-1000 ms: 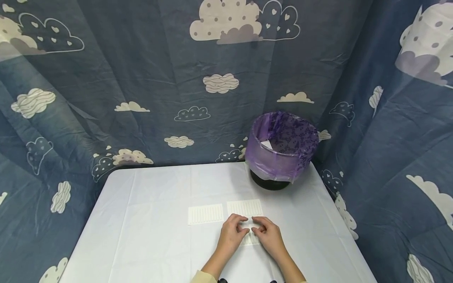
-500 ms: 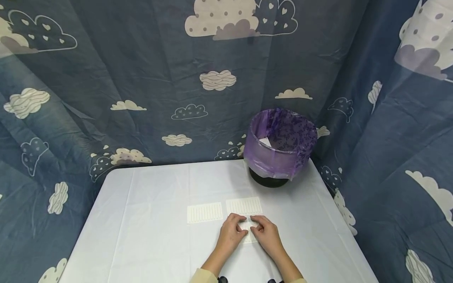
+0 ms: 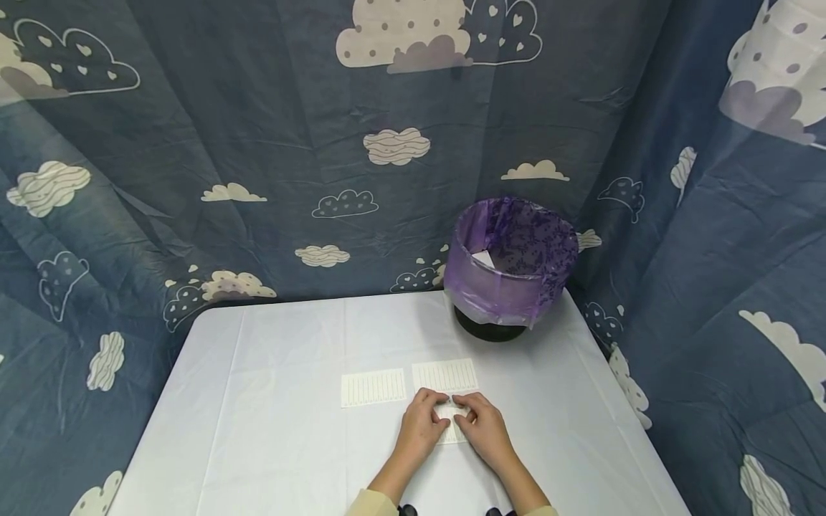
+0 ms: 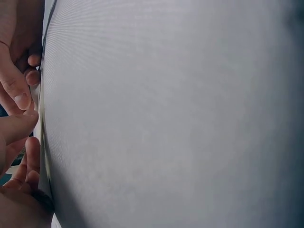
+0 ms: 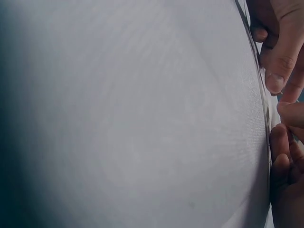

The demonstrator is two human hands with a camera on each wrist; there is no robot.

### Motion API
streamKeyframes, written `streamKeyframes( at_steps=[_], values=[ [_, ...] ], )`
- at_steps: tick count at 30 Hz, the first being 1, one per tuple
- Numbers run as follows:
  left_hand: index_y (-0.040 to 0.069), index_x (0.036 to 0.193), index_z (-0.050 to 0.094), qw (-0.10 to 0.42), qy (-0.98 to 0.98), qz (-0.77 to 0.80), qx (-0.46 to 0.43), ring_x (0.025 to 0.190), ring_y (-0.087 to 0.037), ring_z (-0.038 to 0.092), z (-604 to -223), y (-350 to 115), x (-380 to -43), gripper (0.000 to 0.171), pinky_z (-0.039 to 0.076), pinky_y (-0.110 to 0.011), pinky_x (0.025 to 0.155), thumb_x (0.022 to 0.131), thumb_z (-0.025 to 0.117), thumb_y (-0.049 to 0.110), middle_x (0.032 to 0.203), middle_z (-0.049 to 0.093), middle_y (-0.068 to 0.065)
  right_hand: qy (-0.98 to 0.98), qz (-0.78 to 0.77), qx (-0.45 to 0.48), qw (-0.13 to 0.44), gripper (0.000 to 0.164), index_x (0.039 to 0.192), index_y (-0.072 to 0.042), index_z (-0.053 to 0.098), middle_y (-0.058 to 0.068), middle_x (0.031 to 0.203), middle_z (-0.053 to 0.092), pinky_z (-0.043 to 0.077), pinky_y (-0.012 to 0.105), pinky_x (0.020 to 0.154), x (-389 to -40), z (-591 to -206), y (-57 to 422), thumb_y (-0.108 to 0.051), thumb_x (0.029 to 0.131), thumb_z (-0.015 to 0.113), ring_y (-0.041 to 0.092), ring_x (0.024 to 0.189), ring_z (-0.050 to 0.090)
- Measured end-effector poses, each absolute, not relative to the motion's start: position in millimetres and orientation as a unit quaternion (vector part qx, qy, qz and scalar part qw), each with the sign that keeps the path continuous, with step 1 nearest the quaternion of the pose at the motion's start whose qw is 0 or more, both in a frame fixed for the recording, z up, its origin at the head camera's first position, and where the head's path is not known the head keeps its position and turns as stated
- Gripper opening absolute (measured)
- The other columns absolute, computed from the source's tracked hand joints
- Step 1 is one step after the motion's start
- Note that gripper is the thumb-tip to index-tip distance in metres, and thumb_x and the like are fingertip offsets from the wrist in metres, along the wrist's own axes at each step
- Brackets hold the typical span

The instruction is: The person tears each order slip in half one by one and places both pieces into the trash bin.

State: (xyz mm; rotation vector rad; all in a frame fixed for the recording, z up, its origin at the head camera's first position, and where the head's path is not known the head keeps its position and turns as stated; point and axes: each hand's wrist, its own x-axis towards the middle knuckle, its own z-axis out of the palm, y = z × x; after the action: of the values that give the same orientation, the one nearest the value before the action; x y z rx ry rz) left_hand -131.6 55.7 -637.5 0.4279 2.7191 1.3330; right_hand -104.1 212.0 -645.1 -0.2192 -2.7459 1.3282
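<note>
While both hands meet over the near part of the white-covered surface [image 3: 271, 437], the entries run as follows. Left hand [image 3: 421, 424] and right hand [image 3: 484, 428]: fingers and thumbs curved towards each other, gaps narrow; whether they pinch anything thin cannot be told. Near lined card [image 3: 451, 435]: one, between and partly behind the hands, sides hidden. Left lined card [image 3: 373, 388] and far lined card [image 3: 445, 375]: one each, lying flat side by side, just beyond the hands. Purple-lined bin [image 3: 493, 295]: one, far right, white scrap [image 3: 483, 259] inside. Step in hand, by judgement: fine two-handed work at the near card. Next move, by judgement: calls for light, level fingers and no nudging of the cards.
</note>
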Motion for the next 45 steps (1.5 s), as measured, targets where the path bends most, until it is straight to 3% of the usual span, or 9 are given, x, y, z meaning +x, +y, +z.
streamKeyframes(
  at_steps=[10, 19, 30, 34, 41, 45],
  values=[
    [0.006, 0.111, 0.078, 0.056, 0.894, 0.428, 0.117, 0.07, 0.003, 0.043, -636, 58, -130, 0.024, 0.042, -0.016, 0.061, 0.088, 0.081, 0.001, 0.097, 0.06, 0.003, -0.902, 0.426, -0.061, 0.038, 0.03, 0.118, -0.008, 0.079, 0.0, 0.109, 0.072, 0.043, 0.019, 0.061, -102, -645, 211, -0.002, 0.088, 0.08, 0.0, 0.071, 0.049],
    [0.006, 0.107, 0.079, 0.037, 0.902, 0.413, 0.121, 0.071, 0.004, 0.044, -637, 59, -129, 0.018, 0.044, -0.016, 0.062, 0.089, 0.081, 0.002, 0.096, 0.062, 0.002, -0.911, 0.406, -0.065, 0.044, 0.026, 0.112, -0.009, 0.08, 0.0, 0.106, 0.069, 0.042, 0.019, 0.06, -103, -645, 208, 0.0, 0.087, 0.081, 0.001, 0.07, 0.047],
    [0.008, 0.102, 0.079, 0.032, 0.898, 0.421, 0.125, 0.071, 0.004, 0.043, -641, 60, -128, 0.015, 0.043, -0.016, 0.062, 0.089, 0.081, 0.002, 0.096, 0.062, 0.003, -0.928, 0.357, -0.089, 0.051, 0.004, 0.09, -0.009, 0.077, -0.003, 0.094, 0.065, 0.039, 0.02, 0.059, -107, -646, 203, -0.01, 0.091, 0.081, 0.005, 0.068, 0.046],
    [0.009, 0.102, 0.079, 0.023, 0.896, 0.425, 0.129, 0.071, 0.004, 0.043, -641, 60, -129, 0.014, 0.043, -0.016, 0.062, 0.089, 0.081, 0.003, 0.096, 0.063, 0.003, -0.927, 0.364, -0.077, 0.042, 0.004, 0.091, -0.01, 0.075, -0.004, 0.091, 0.066, 0.038, 0.021, 0.058, -107, -642, 205, -0.01, 0.094, 0.077, 0.005, 0.065, 0.044],
    [0.011, 0.098, 0.08, 0.021, 0.888, 0.437, 0.139, 0.068, 0.004, 0.042, -639, 59, -129, 0.01, 0.041, -0.017, 0.059, 0.089, 0.083, 0.008, 0.089, 0.065, 0.004, -0.916, 0.395, -0.067, 0.01, 0.006, 0.097, -0.007, 0.073, -0.006, 0.069, 0.056, 0.037, 0.021, 0.052, -105, -636, 208, -0.013, 0.098, 0.074, 0.007, 0.057, 0.043],
    [0.011, 0.095, 0.079, 0.023, 0.886, 0.444, 0.134, 0.067, 0.003, 0.043, -639, 58, -129, 0.007, 0.041, -0.017, 0.059, 0.089, 0.083, 0.009, 0.086, 0.065, 0.005, -0.915, 0.397, -0.068, 0.01, 0.008, 0.098, -0.007, 0.073, -0.006, 0.069, 0.055, 0.037, 0.021, 0.053, -106, -636, 208, -0.014, 0.098, 0.073, 0.007, 0.058, 0.043]
  ],
)
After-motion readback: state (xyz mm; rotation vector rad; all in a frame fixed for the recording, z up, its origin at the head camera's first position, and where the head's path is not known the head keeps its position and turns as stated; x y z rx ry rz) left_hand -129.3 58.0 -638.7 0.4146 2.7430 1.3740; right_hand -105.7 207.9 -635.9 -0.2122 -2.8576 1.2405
